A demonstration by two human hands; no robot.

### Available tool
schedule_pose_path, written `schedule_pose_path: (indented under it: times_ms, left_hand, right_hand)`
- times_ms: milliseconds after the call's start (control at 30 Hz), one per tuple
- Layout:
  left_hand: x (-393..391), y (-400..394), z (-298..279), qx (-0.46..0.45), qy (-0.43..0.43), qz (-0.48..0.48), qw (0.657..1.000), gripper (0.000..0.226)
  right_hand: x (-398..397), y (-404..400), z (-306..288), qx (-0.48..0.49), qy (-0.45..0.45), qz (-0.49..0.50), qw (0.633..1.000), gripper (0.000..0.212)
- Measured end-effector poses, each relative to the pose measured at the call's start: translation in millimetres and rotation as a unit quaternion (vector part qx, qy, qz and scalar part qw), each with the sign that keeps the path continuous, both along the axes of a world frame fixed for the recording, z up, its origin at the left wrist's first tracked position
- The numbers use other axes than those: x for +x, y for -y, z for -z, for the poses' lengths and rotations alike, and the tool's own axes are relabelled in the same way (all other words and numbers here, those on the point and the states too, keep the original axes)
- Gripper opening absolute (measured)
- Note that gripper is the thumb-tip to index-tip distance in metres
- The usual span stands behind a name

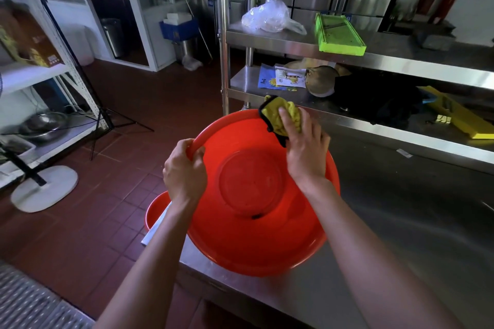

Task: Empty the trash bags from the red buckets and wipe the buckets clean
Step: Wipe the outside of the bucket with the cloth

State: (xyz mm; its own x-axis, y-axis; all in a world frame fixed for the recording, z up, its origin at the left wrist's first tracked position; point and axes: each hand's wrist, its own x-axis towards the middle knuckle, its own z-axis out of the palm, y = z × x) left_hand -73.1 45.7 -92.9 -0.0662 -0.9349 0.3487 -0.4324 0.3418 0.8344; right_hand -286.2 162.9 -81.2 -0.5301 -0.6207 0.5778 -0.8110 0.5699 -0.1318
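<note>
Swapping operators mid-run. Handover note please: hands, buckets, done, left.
Left hand: grips the rim of the red bucket, tilting it on the steel counter.
Right hand: presses the yellow cloth against the bucket's far inner wall.
No bag in this bucket; a dark speck sits near its base.
Second red bucket is on the floor below, mostly hidden.
Left: finish wiping, then check the second.

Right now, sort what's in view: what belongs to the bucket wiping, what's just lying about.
Job:
red bucket, left hand gripping its rim
yellow cloth under right hand
second red bucket

Lying about:
plastic bag
green slicer
yellow slicer
</note>
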Motion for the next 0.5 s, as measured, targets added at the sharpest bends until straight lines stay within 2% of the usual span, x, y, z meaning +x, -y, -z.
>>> schedule_pose_path:
  times_ms: [133,267,500]
  left_hand:
    - [6.3,-5.8,0.0,0.046,-0.030,-0.006,0.998,0.014]
    - [14.3,-7.7,-1.3,0.071,-0.060,0.033,0.995,0.011]
    - [22.9,-7.4,-9.6,0.095,-0.027,0.089,0.991,0.019]
  right_hand:
    - [1.6,-12.6,5.9,-0.012,0.023,0.014,1.000,0.085]
    - [1.7,-19.3,4.0,-0.041,0.041,-0.005,0.998,0.082]
    - [-4.6,-33.7,-7.9,-0.056,0.066,-0.047,0.995,0.079]
